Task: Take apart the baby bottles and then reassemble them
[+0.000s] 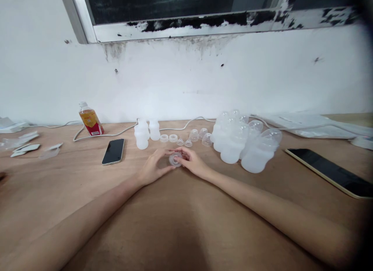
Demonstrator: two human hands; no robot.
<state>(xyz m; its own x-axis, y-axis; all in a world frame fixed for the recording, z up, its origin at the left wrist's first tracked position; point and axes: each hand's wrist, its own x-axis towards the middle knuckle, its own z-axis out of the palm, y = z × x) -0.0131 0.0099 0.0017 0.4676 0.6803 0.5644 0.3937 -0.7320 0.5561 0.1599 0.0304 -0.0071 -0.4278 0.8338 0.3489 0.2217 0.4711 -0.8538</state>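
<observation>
Between my hands is a round translucent bottle collar [175,160], close to the table top. My left hand [152,168] grips its left side, thumb near and fingers at the far edge. From the right, my right hand [194,164] also holds it, with fingers over its rim and top; whether a nipple sits inside I cannot tell. Just beyond lie two loose collars [169,138], two clear bottle nipples [184,142] and three clear dome caps [201,135]. Several frosted baby bottles without caps [142,138] stand to the left. Several capped baby bottles [233,140] stand grouped on the right.
A phone [113,151] and a drink bottle [91,121] are on the left, near small plastic bags [25,142]. On the right lie a large dark-screened device [330,173] and plastic packaging [309,125]. A white cable [186,125] runs along the wall.
</observation>
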